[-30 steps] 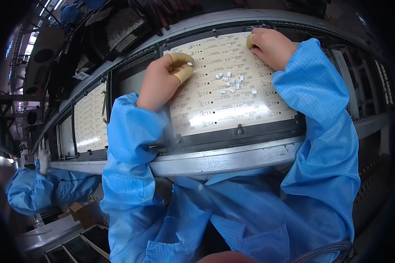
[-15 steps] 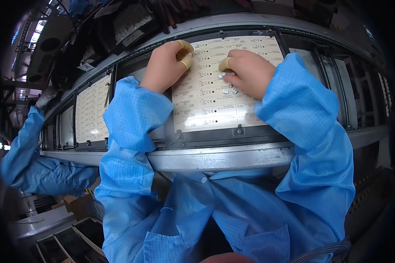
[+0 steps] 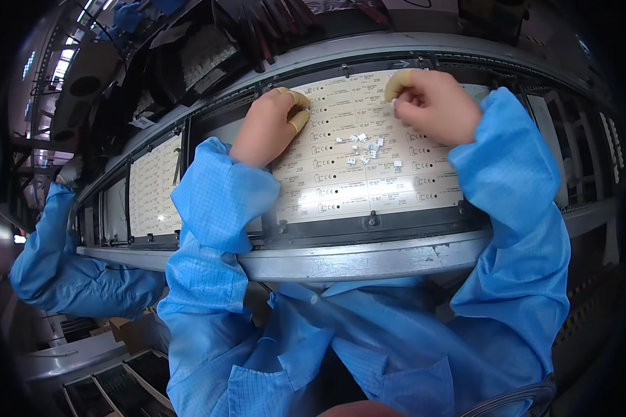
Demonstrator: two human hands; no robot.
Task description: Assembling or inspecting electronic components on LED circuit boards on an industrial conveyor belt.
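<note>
A cream-coloured printed circuit panel (image 3: 344,191), marked in repeating rows, lies in a dark frame in front of me. Several small white connectors (image 3: 374,147) are scattered loose over its middle. My left hand (image 3: 270,125) is at the panel's upper left, yellow finger cots on its fingertips, thumb and finger curled close together over the board. Whatever they may pinch is hidden. Over the upper right part, my right hand (image 3: 437,105) has its fingers drawn together, one in a yellow cot. A tiny white spot shows at the fingertips, too small to name for certain.
A metal rail (image 3: 362,256) runs along the near side of the line. Another framed panel (image 3: 154,186) sits to the left, beside a co-worker's blue sleeve (image 3: 49,236). Dark bins (image 3: 209,55) and red-handled tools (image 3: 264,31) stand beyond the far rail.
My right hand has moved from the loose connectors up and right, uncovering the pile. The left hand stays at the upper left. The whole view has shifted slightly.
</note>
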